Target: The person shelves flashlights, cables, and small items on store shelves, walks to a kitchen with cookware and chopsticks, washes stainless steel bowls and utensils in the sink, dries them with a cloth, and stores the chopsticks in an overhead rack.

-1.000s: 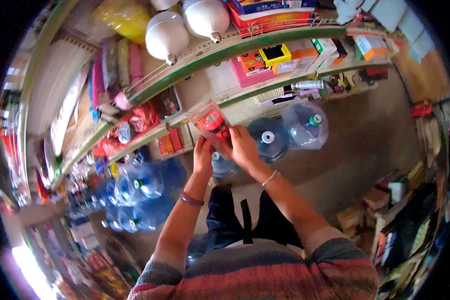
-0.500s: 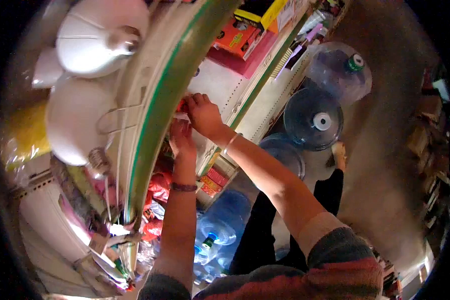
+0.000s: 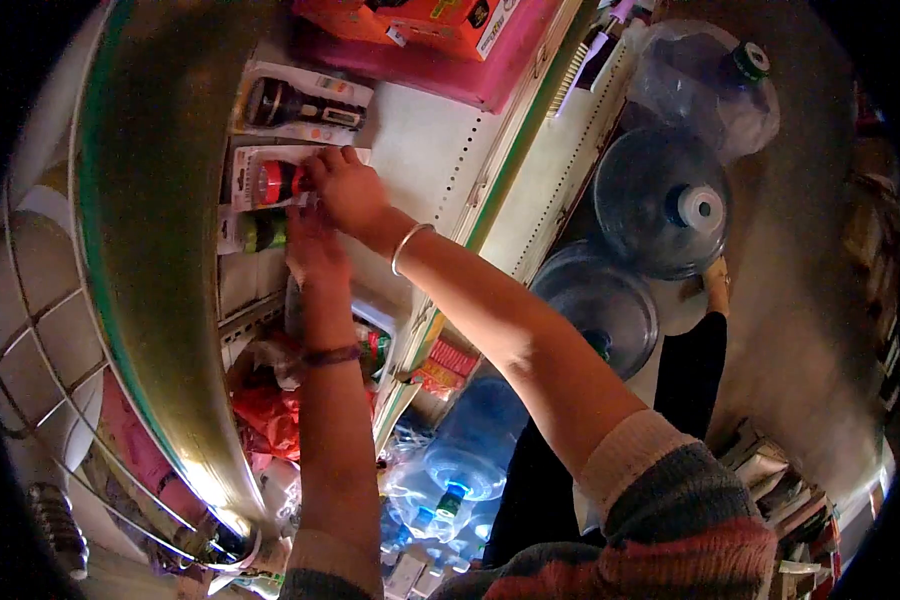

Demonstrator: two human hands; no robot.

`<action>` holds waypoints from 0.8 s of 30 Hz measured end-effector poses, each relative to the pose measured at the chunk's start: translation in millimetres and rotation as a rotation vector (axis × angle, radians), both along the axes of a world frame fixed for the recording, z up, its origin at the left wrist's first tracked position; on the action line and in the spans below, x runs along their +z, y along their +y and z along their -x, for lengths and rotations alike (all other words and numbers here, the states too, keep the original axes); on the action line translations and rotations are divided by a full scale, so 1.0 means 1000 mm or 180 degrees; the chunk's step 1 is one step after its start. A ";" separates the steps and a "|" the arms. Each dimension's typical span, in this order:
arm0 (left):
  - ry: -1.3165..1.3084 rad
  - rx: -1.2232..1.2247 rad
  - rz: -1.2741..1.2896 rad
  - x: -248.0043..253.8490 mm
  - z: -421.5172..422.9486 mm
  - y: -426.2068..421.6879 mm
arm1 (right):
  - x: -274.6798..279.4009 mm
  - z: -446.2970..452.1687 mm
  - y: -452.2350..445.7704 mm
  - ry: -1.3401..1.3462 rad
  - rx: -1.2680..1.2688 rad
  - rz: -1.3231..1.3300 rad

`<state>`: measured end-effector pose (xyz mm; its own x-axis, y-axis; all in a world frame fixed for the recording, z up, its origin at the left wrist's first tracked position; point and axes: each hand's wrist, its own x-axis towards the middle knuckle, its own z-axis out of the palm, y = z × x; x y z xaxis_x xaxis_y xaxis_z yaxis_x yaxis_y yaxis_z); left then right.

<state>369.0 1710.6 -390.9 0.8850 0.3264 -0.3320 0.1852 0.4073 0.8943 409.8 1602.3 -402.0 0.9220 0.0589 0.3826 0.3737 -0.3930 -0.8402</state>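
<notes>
A red flashlight in a carded blister pack (image 3: 275, 183) lies on the shelf, its right end covered by my fingers. My right hand (image 3: 348, 198) is curled over that end from above. Just below it, my left hand (image 3: 317, 248) pinches the pack's lower edge, its fingertips partly blurred. Above the hands sits a black flashlight in a similar pack (image 3: 305, 105). A green packaged item (image 3: 263, 232) lies below the red one, partly hidden behind my left fingers.
A green-edged shelf front (image 3: 140, 330) curves down the left side. Orange boxes (image 3: 440, 25) rest on a pink box at the top. Large water jugs (image 3: 660, 200) stand on the floor to the right, with a blue jug (image 3: 480, 430) lower down. Red plastic bags (image 3: 270, 415) lie below my hands.
The view has shifted closer to the shelf, and the packaged flashlights now show clearly. Both hands stay together at the red flashlight pack and appear farther left and slightly lower in view.
</notes>
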 end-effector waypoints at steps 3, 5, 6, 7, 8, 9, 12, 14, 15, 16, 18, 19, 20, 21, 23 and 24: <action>-0.0015 0.0137 -0.0190 0.015 -0.007 -0.007 | -0.001 -0.007 0.014 0.0183 -0.0127 -0.0017; -0.0085 0.0143 -0.0241 0.022 -0.009 -0.012 | -0.001 -0.009 0.019 0.0253 -0.0079 -0.0078; -0.0015 0.0222 -0.0230 0.020 -0.010 -0.009 | 0.001 -0.009 0.020 0.0295 -0.0050 -0.0112; 0.0059 0.0300 -0.0222 0.018 -0.011 -0.005 | 0.002 -0.009 0.020 0.0270 -0.0026 -0.0081; 0.0131 0.0378 -0.0209 0.016 -0.012 -0.002 | 0.003 -0.009 0.019 0.0243 -0.0002 -0.0045; 0.0142 0.0311 -0.0230 0.017 -0.012 -0.001 | 0.003 -0.009 0.020 0.0215 0.0021 -0.0007; 0.0085 0.0230 -0.0325 0.023 -0.009 -0.004 | 0.002 -0.012 0.022 0.0172 0.0058 0.0017; -0.0074 0.0333 -0.0448 0.029 -0.010 -0.016 | 0.003 -0.014 0.026 0.0291 0.0046 -0.0013; -0.0072 0.0420 -0.0455 0.030 -0.009 -0.015 | 0.002 -0.014 0.029 0.0349 0.0045 -0.0030; -0.0070 0.0507 -0.0463 0.031 -0.008 -0.014 | 0.002 -0.013 0.031 0.0330 0.0092 -0.0026; -0.0062 0.0557 -0.0434 0.032 -0.008 -0.012 | 0.000 -0.011 0.030 0.0285 0.0178 -0.0009; -0.0059 0.0523 -0.0396 0.030 -0.008 -0.010 | 0.000 -0.010 0.029 0.0227 0.0163 -0.0056; -0.0054 0.0491 -0.0357 0.029 -0.007 -0.009 | -0.001 -0.006 0.027 0.0172 0.0151 -0.0102; 0.0023 0.0485 -0.0320 0.028 -0.006 -0.006 | 0.000 -0.002 0.023 0.0120 0.0143 -0.0142; 0.0171 0.0472 -0.0230 0.024 -0.003 -0.005 | 0.004 0.007 0.014 0.0345 0.0256 -0.0379; 0.0189 0.0222 0.0029 0.024 0.000 -0.011 | 0.008 0.013 0.007 0.0453 0.0302 -0.0489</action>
<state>369.3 1700.0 -367.2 0.8390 0.3831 -0.3865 0.2088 0.4293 0.8787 397.2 1609.3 -394.0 0.9605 0.0989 0.2602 0.2763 -0.2251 -0.9343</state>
